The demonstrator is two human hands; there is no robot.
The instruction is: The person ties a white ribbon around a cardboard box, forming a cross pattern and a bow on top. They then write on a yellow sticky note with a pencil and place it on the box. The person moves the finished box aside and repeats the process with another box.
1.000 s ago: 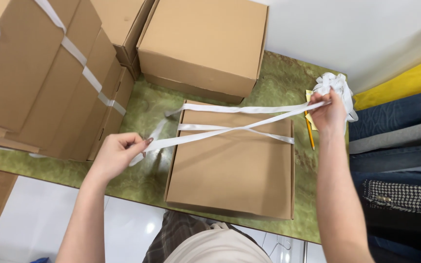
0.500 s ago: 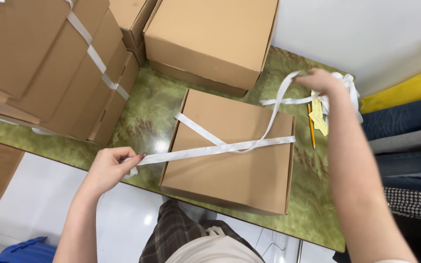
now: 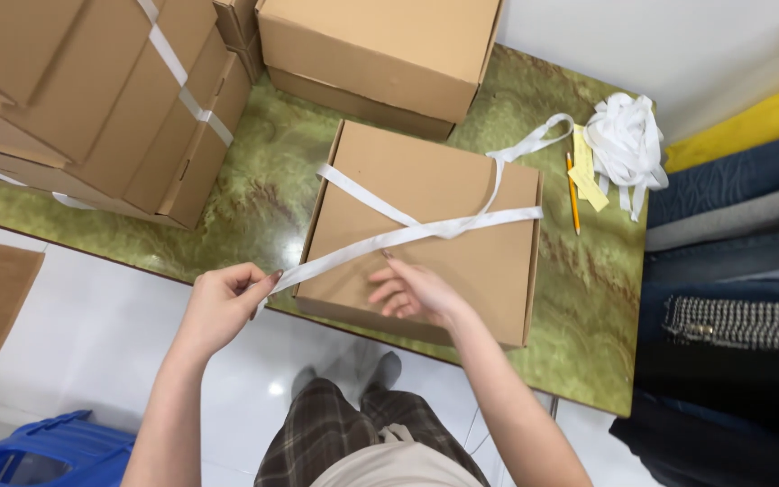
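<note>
A flat brown cardboard box [image 3: 444, 194] lies on the green marbled table [image 3: 579, 298]. A white ribbon [image 3: 380, 242] crosses its lid and runs off the near left corner. My left hand [image 3: 223, 307] pinches the ribbon's end just off the table's front edge. My right hand [image 3: 412, 290] rests on the box lid near its front edge, fingers spread, close under the ribbon and holding nothing. The ribbon's other part loops over the box's far right corner toward a loose white ribbon bundle [image 3: 628, 144].
A bigger cardboard box [image 3: 380, 50] stands behind the flat one. Ribbon-tied boxes [image 3: 92, 99] are stacked at the left. A pencil [image 3: 572, 194] and a yellow tag [image 3: 588, 176] lie by the bundle. Folded fabrics [image 3: 741, 207] are piled at the right. A blue bin [image 3: 38, 451] sits on the floor.
My right hand has left the ribbon bundle at the far right and come down onto the front of the box lid. My left hand kept its hold on the ribbon end.
</note>
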